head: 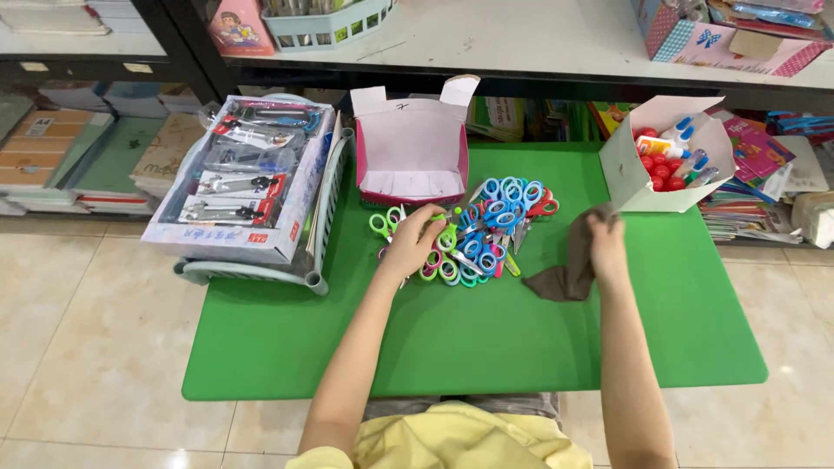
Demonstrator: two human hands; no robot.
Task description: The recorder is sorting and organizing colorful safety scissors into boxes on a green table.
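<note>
Scissors [486, 230] lie heaped on the green surface [434, 339] before the empty pink box [410, 156], none in it yet; your left hand [413, 243] grips one pair, your right hand [605, 247] clutches a brown cloth [565, 276].

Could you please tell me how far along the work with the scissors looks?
Done: the pink cardboard box stands emptied. In hand: the left hand grips green-handled scissors; the right hand holds a brown cloth. Left: the pile of blue, green and red scissors.
</note>
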